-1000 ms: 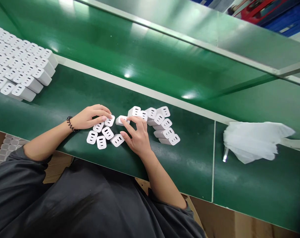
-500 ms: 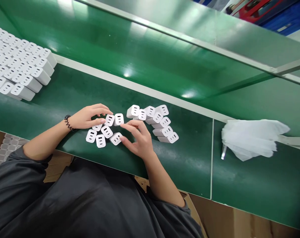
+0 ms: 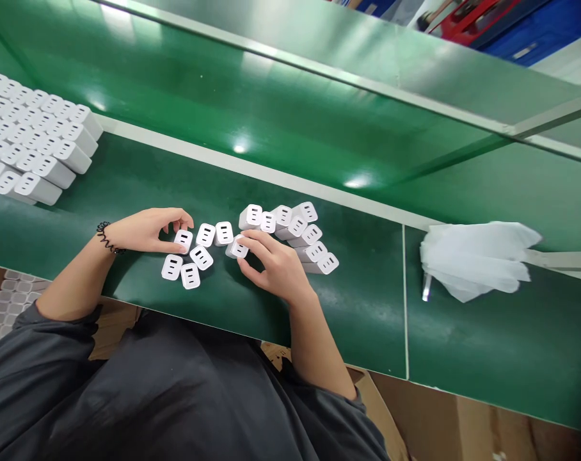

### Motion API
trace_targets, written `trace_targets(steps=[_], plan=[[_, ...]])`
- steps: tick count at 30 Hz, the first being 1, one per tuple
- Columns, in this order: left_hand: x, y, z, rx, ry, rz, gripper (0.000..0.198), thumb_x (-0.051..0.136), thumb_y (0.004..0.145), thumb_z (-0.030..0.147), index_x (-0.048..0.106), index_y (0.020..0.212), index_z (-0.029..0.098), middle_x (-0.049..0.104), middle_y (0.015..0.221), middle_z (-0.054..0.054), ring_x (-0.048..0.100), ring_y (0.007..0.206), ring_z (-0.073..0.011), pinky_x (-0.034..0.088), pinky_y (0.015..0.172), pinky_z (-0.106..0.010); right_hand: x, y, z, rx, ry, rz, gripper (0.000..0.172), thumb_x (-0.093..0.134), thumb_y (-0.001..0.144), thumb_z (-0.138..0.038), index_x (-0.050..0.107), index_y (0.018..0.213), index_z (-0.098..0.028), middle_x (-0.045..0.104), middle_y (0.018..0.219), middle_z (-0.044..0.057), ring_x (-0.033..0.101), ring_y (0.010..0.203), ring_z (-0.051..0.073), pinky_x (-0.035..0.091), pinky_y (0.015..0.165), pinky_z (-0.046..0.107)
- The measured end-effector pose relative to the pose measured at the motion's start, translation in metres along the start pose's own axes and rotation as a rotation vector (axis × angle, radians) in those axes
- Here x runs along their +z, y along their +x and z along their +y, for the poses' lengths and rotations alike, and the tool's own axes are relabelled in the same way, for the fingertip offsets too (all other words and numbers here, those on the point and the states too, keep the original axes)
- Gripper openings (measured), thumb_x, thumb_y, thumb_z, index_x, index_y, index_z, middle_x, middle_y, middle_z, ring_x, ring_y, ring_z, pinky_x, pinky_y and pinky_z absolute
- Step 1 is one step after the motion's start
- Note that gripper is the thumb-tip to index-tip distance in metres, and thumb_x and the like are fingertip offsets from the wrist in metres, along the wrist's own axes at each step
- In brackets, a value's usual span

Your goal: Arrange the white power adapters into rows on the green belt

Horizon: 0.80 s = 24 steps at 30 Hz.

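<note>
Small white chargers with slotted faces stand on a green belt [image 3: 348, 307]. My left hand [image 3: 144, 230] pinches one charger [image 3: 183, 240] at the left end of a short row; two more [image 3: 214, 234] stand in line beside it. My right hand [image 3: 276, 266] holds another charger [image 3: 237, 247] between thumb and fingers at the row's right end. Three loose chargers [image 3: 185, 269] stand just in front of the row. A cluster of several chargers [image 3: 295, 234] lies behind and to the right of my right hand.
A large packed block of white chargers [image 3: 31, 144] fills the far left of the belt. A crumpled white plastic bag [image 3: 473, 259] lies at the right. A raised green shelf [image 3: 271, 96] runs behind the belt. A tray of parts [image 3: 0, 304] sits below the belt's near left edge.
My right hand has picked up the charger from the front right of the group and brought it to the row. My left hand slid left onto another charger. The view shifted slightly.
</note>
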<state>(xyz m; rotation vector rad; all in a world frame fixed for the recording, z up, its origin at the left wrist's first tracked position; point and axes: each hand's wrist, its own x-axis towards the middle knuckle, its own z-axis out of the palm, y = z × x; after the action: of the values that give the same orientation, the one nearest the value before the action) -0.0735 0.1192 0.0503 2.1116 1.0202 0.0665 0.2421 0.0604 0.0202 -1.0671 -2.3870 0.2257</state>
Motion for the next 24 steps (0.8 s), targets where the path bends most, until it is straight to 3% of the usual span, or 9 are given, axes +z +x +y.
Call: trace_targets(steps=[6,11,14,16,20,24], plan=[[0.007,0.005,0.001,-0.044,-0.027,0.167,0.056,0.059,0.088,0.063,0.059,0.124,0.021,0.065,0.122,-0.007,0.062,0.093,-0.019,0.052,0.067,-0.027,0.014,0.001,-0.006,0.054,-0.101,0.046,0.03,0.05,0.099,-0.021,0.062,0.126,-0.02,0.067,0.134,0.012,0.069,0.116,0.024,0.064,0.087,0.033],[0.016,0.009,0.002,-0.018,-0.015,0.247,0.051,0.057,0.091,0.059,0.061,0.126,0.022,0.066,0.122,-0.008,0.062,0.088,-0.0175,0.054,0.068,-0.027,0.022,0.002,-0.009,0.066,-0.042,0.03,0.034,0.047,0.1,-0.019,0.058,0.132,-0.018,0.061,0.141,0.014,0.067,0.121,0.023,0.062,0.095,0.034],[0.014,0.008,0.001,-0.012,-0.022,0.269,0.05,0.057,0.092,0.059,0.061,0.128,0.023,0.066,0.123,-0.008,0.063,0.09,-0.0176,0.054,0.064,-0.025,0.02,0.002,-0.01,0.118,0.026,0.028,0.04,0.045,0.1,-0.019,0.053,0.139,-0.02,0.058,0.144,0.014,0.064,0.124,0.024,0.063,0.092,0.034],[0.012,0.006,0.0,-0.002,-0.018,0.283,0.052,0.057,0.092,0.059,0.059,0.131,0.025,0.064,0.126,-0.008,0.064,0.093,-0.0183,0.054,0.062,-0.024,0.017,0.002,-0.01,0.152,0.093,0.029,0.045,0.043,0.099,-0.018,0.049,0.143,-0.022,0.057,0.145,0.013,0.069,0.113,0.022,0.064,0.085,0.033],[0.011,0.005,-0.001,0.129,-0.017,0.311,0.055,0.063,0.091,0.054,0.055,0.136,0.024,0.06,0.136,-0.01,0.062,0.113,-0.0219,0.058,0.088,-0.032,0.014,0.001,-0.01,0.188,0.192,0.036,0.048,0.046,0.097,-0.019,0.046,0.144,-0.024,0.058,0.143,0.013,0.072,0.083,0.015,0.064,0.076,0.033],[0.01,0.004,0.0,0.229,0.002,0.245,0.061,0.064,0.091,0.051,0.05,0.142,0.02,0.056,0.142,-0.012,0.056,0.128,-0.024,0.054,0.1,-0.034,0.021,0.002,-0.009,0.189,0.21,0.003,0.05,0.053,0.097,-0.026,0.045,0.146,-0.023,0.056,0.144,0.015,0.072,0.094,0.02,0.065,0.078,0.036]])
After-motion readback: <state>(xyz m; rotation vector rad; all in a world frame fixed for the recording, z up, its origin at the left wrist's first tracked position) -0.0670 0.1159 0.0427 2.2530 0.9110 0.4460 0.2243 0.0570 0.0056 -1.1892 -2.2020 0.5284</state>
